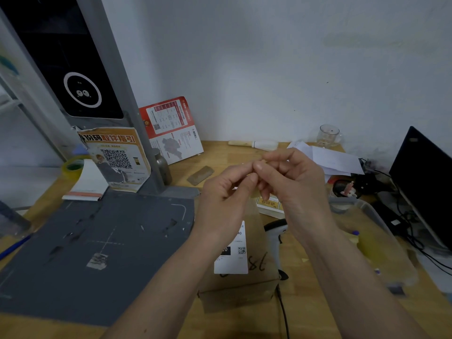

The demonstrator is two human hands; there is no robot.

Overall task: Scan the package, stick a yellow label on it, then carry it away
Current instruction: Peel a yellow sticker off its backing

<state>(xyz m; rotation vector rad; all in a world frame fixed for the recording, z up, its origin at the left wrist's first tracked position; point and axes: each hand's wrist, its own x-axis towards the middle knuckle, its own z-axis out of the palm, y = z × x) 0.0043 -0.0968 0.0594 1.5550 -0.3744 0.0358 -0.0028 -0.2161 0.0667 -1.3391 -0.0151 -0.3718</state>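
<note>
The package [254, 285] is a brown cardboard box on the wooden table, with a white shipping label [232, 260] and handwritten digits on top. Above it, my left hand [220, 194] and my right hand [293, 184] meet at the fingertips. They pinch a small yellowish sliver, apparently a yellow label [263, 161], which is mostly hidden by the fingers. A stack of yellow labels [269, 205] lies just behind the box, partly under my right hand. A white handheld scanner [275, 232] rests on the table right of the box.
A grey scanning mat [97, 253] with a grey post and black camera panel [80, 91] fills the left. A clear plastic tray [371, 231], cables and a dark monitor [425, 182] crowd the right. Papers [330, 157], a glass cup [329, 135], a tape roll [72, 167] and a leaflet stand at the back.
</note>
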